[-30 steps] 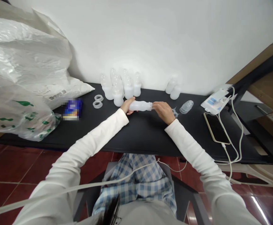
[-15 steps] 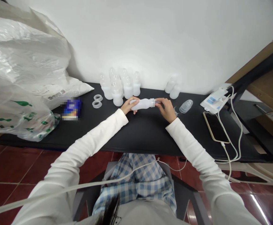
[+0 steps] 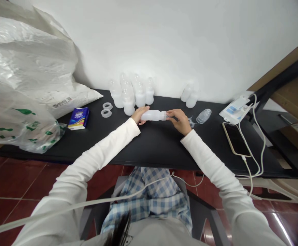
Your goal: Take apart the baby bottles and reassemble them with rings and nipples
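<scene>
My left hand (image 3: 140, 115) wraps the body of a milky plastic baby bottle (image 3: 152, 115) that lies nearly level above the black table (image 3: 159, 147). The fingertips of my right hand (image 3: 179, 121) reach the bottle's narrow neck, but the frame does not settle whether they grip it. A small clear plastic piece (image 3: 190, 122) sits just right of that hand. Several assembled baby bottles with clear domed tops (image 3: 135, 99) stand behind my hands against the wall.
Two more bottles (image 3: 189, 96) stand to the right, near stacked clear caps (image 3: 203, 116). Ring collars (image 3: 107, 109) and a tissue pack (image 3: 78, 118) lie left, beside large plastic bags (image 3: 23, 112). A phone (image 3: 236, 139) with a white cable lies right, by a white packet (image 3: 234, 110).
The bottle has levelled from a slight upward tilt at its neck end. My right hand has shifted slightly lower and back along the neck.
</scene>
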The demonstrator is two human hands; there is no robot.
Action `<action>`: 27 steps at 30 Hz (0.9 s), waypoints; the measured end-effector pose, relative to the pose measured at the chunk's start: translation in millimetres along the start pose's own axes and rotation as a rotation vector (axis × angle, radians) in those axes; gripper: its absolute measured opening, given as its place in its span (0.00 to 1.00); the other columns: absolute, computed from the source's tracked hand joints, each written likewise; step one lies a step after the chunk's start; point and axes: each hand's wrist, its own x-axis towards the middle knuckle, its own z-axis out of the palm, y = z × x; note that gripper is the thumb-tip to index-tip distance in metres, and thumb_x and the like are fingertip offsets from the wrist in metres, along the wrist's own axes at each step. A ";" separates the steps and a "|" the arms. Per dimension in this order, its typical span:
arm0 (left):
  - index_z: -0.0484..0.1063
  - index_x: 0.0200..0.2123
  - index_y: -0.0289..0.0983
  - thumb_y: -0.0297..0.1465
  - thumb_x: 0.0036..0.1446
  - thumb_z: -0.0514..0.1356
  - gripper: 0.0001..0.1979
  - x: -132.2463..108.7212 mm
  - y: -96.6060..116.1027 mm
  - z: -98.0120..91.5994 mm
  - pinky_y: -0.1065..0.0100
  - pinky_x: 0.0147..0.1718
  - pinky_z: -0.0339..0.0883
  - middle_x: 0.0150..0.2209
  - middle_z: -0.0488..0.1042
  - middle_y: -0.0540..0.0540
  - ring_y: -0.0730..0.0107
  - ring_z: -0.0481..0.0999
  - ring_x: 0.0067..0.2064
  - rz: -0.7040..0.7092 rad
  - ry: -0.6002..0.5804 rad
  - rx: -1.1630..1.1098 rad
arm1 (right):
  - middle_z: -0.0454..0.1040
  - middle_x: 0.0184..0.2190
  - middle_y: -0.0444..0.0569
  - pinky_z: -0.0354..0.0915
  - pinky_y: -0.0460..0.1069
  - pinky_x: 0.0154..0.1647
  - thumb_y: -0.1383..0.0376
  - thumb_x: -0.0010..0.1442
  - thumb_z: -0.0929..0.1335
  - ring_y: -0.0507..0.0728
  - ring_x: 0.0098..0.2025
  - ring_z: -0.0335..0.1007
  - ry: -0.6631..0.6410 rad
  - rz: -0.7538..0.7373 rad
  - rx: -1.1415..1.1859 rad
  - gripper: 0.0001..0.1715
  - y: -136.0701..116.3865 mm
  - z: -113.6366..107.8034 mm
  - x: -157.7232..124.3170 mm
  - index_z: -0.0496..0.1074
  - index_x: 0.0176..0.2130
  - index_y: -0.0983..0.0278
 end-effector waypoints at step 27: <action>0.67 0.33 0.36 0.53 0.51 0.66 0.26 -3.1 4.1 5.4 0.75 0.08 0.47 0.12 0.64 0.55 0.76 0.61 0.10 0.017 0.016 -0.005 | 0.80 0.39 0.49 0.74 0.55 0.44 0.53 0.66 0.68 0.58 0.39 0.76 -0.001 0.124 0.066 0.14 1.8 -2.4 -1.3 0.76 0.45 0.58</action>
